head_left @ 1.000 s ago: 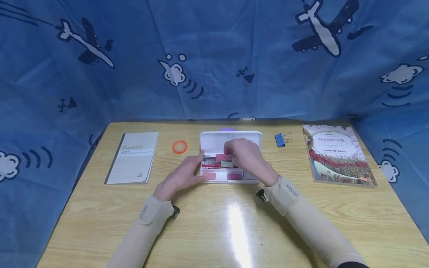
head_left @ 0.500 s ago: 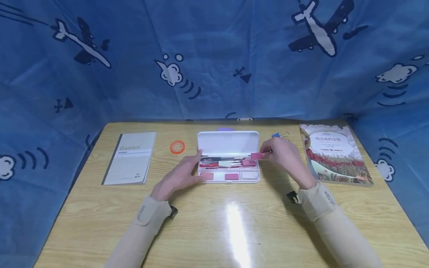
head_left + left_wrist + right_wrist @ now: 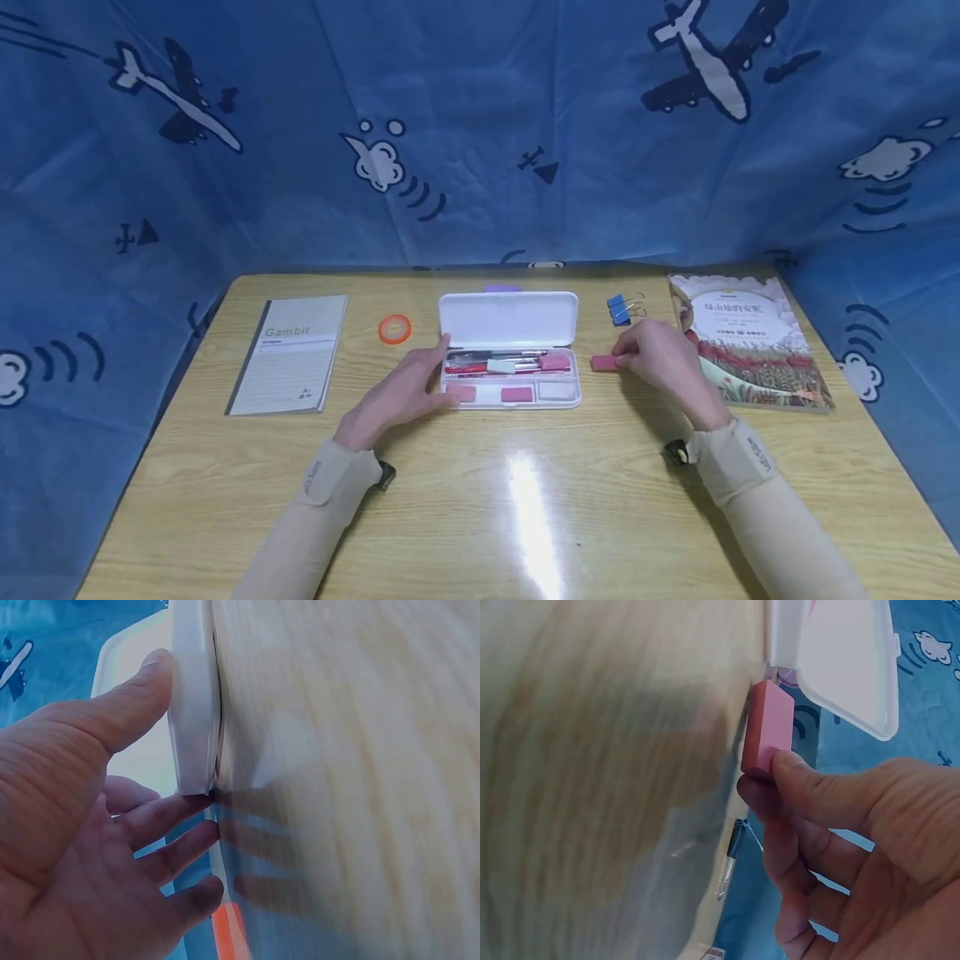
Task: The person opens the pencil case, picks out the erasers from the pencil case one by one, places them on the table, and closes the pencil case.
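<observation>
An open white pencil case (image 3: 508, 321) stands in the middle of the table, lid raised at the back. My left hand (image 3: 393, 392) grips its left end, with the thumb on the front side and fingers around the end, as the left wrist view shows. My right hand (image 3: 667, 362) pinches a pink eraser (image 3: 769, 727) between thumb and fingertips, just right of the case and close over the table. Inside the case lie pens (image 3: 468, 368), a pale green piece (image 3: 501, 367), a pink eraser (image 3: 555, 362), and pink blocks (image 3: 517, 394) in the front compartments.
An orange tape roll (image 3: 394, 329) and a grey-white notebook (image 3: 288, 354) lie to the left. Blue binder clips (image 3: 619, 310) lie behind my right hand, and an illustrated book (image 3: 757, 342) is at the right. A blue printed cloth (image 3: 480, 150) hangs behind the wooden table (image 3: 450, 517).
My right hand has lifted the pink eraser out of the pencil case, carried it right past the case's end, and lowered it towards the table. My left hand has stayed at the case.
</observation>
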Demonstrator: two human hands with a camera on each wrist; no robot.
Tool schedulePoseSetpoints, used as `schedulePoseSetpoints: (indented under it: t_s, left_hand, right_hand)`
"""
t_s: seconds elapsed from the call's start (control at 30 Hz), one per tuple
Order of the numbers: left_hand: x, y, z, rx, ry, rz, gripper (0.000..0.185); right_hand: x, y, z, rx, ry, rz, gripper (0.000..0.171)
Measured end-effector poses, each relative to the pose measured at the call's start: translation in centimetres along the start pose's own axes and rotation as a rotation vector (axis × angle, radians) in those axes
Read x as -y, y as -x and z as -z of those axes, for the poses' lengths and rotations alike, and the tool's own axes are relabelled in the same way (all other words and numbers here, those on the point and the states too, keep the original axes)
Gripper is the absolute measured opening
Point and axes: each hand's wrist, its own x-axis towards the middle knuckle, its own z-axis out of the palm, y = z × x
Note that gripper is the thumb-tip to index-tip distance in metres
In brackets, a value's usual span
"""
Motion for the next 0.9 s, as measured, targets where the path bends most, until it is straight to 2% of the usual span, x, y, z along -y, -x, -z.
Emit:
schedulePoseSetpoints:
  t_s: [0.3,0.5,0.73,0.9]
  left_hand:
    - [0.2,0.0,-0.1,-0.012,-0.014,0.003,0.1]
    - [0.2,0.0,-0.1,-0.004,-0.012,0.014,0.101]
    - [0.2,0.0,-0.2,-0.005,-0.012,0.012,0.101]
    - [0.3,-0.1,-0.2,0.0,0.003,-0.02,0.101]
  right_hand:
    - [0.2,-0.5,-0.4,0.029,0.019,0.035,0.003]
    - [0.7,-0.5,-0.4,0.047,-0.002,0.007,0.006]
    - [0.9,-0.8,-0.7,0.03,0.036,0.007,0.005]
    - [1.0,-0.8,-0.6,0.031,0.074,-0.027,0.009]
